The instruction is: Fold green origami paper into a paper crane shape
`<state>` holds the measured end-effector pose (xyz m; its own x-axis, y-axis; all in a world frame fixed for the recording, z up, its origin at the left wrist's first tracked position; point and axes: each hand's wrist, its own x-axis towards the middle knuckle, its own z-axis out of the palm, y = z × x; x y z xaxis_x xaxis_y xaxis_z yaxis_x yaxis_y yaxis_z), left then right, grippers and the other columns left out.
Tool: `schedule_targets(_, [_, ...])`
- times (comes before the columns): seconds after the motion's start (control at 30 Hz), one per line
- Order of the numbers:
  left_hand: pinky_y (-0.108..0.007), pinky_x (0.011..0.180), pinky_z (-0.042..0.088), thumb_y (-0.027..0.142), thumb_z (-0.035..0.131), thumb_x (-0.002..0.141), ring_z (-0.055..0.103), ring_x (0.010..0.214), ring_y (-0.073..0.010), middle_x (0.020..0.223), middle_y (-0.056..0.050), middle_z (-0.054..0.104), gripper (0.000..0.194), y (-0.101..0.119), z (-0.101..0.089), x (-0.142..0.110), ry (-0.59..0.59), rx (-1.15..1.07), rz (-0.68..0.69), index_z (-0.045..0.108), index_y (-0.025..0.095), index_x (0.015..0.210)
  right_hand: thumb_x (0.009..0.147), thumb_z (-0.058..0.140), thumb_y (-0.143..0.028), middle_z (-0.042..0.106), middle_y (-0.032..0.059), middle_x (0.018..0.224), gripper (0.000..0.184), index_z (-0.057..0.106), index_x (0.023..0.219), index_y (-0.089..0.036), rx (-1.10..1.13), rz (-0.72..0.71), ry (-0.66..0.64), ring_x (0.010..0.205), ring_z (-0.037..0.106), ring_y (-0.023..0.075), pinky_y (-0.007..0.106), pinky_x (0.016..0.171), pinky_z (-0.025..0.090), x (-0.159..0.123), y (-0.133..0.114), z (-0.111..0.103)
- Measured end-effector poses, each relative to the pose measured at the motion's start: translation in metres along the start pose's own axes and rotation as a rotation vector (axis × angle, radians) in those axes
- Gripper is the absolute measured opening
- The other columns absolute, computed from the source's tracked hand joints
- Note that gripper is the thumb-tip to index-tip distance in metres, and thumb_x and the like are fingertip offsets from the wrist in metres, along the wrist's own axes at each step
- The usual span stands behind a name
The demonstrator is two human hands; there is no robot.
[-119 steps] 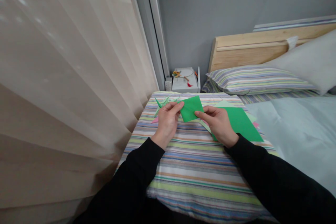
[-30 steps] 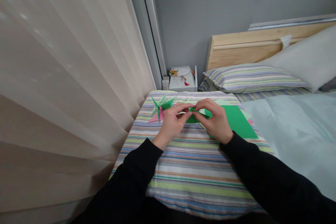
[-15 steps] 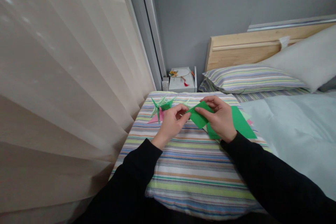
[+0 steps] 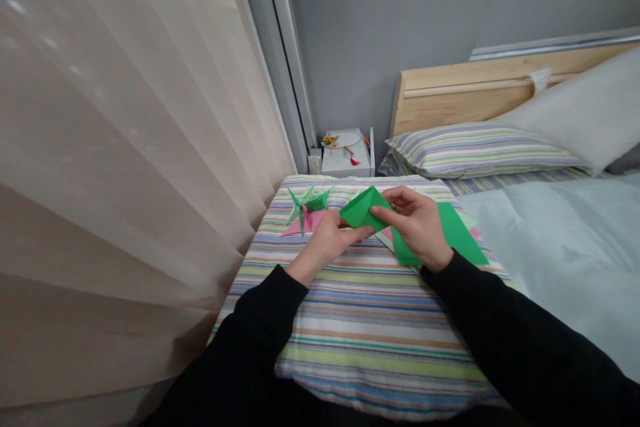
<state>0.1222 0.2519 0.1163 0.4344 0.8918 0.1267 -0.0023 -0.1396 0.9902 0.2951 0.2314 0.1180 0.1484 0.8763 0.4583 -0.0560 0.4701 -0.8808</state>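
Right hand point(image 4: 417, 230) grasping a folded piece of green origami paper point(image 4: 363, 208) between thumb and fingers, thumb laid across the upper face, the fold raised off the bedding. Left hand point(image 4: 327, 243) open and relaxed, without a grip, fingers stretched toward the lower edge of the fold (contact there impossible to tell from this angle). Black sleeves point(image 4: 500, 327) on both arms, reaching in from the bottom of the view.

Just beyond the left hand, a spiky green origami figure point(image 4: 306, 201) with pink points, beside a pink paper sheet point(image 4: 300, 227), both lying on a striped woven blanket point(image 4: 350, 347). Under the right hand, a large green paper sheet point(image 4: 457, 240) lying flat, with a pale green paper sheet point(image 4: 466, 219) showing at its far edge.

To the right, a pale blue duvet point(image 4: 565, 267). Farther back, a striped pillow point(image 4: 480, 150) and a grey pillow point(image 4: 565, 107) against a pine headboard point(image 4: 450, 97). In the far corner, a white box point(image 4: 345, 161) beside a wall socket point(image 4: 314, 163), against a grey wall point(image 4: 380, 33). Along the left side, a sheer beige curtain point(image 4: 125, 147).
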Motion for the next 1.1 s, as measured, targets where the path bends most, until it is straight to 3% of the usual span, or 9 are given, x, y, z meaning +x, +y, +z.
schedule_targets(0.1, [-0.031, 0.066, 0.052, 0.033, 0.085, 0.069, 0.061, 0.061, -0.0157, 0.066, -0.001, 0.069, 0.021, 0.001, 0.000, 0.001, 0.011, 0.072, 0.041, 0.074, 0.016, 0.074, 0.073, 0.082, -0.029, 0.073, 0.0012, 0.076, 0.014, 0.072, 0.077, -0.021, -0.066, 0.001, -0.069, 0.071, 0.066, 0.0186, 0.037, 0.074, 0.055, -0.001, -0.003, 0.001])
schedule_targets(0.23, [-0.033, 0.076, 0.054, 0.031, 0.082, 0.073, 0.067, 0.077, -0.0188, 0.081, -0.003, 0.074, 0.019, 0.005, -0.002, 0.002, 0.174, 0.011, 0.185, 0.076, 0.016, 0.083, 0.076, 0.080, -0.028, 0.072, 0.0000, 0.073, 0.011, 0.072, 0.077, -0.020, -0.132, -0.012, -0.104, 0.069, 0.064, 0.0177, 0.034, 0.071, 0.052, -0.003, -0.004, 0.001])
schedule_targets(0.33, [-0.032, 0.074, 0.055, 0.029, 0.081, 0.073, 0.067, 0.078, -0.0182, 0.083, -0.004, 0.074, 0.017, 0.007, -0.001, 0.001, 0.243, 0.008, 0.251, 0.074, 0.017, 0.083, 0.080, 0.076, -0.026, 0.070, -0.0005, 0.074, 0.008, 0.071, 0.078, -0.020, -0.171, -0.033, -0.140, 0.070, 0.062, 0.0169, 0.033, 0.070, 0.049, -0.004, -0.005, 0.000])
schedule_targets(0.53, [-0.028, 0.064, 0.051, 0.023, 0.071, 0.082, 0.063, 0.073, -0.0159, 0.079, -0.003, 0.070, 0.006, 0.012, 0.000, -0.007, 0.168, 0.265, 0.411, 0.071, 0.017, 0.080, 0.087, 0.072, -0.022, 0.066, 0.0006, 0.079, 0.010, 0.067, 0.078, -0.020, -0.274, -0.219, -0.173, 0.077, 0.060, 0.0172, 0.033, 0.077, 0.046, -0.006, -0.014, 0.000])
schedule_targets(0.8, [-0.030, 0.074, 0.051, 0.015, 0.072, 0.085, 0.062, 0.080, -0.0157, 0.082, -0.002, 0.068, 0.004, 0.021, -0.001, -0.010, 0.219, 0.392, 0.684, 0.069, 0.019, 0.085, 0.088, 0.070, -0.014, 0.068, 0.0021, 0.081, 0.009, 0.068, 0.082, -0.021, -0.347, -0.433, -0.208, 0.077, 0.063, 0.0175, 0.033, 0.074, 0.048, -0.008, -0.014, 0.002])
schedule_targets(1.1, [-0.035, 0.087, 0.053, 0.015, 0.078, 0.082, 0.063, 0.100, -0.0189, 0.103, -0.005, 0.061, 0.006, 0.018, -0.002, -0.012, 0.266, 0.475, 0.745, 0.074, 0.020, 0.083, 0.085, 0.072, -0.010, 0.069, 0.0045, 0.088, 0.012, 0.069, 0.086, -0.021, -0.547, -0.609, -0.183, 0.085, 0.064, 0.0217, 0.040, 0.078, 0.045, -0.009, -0.010, 0.001])
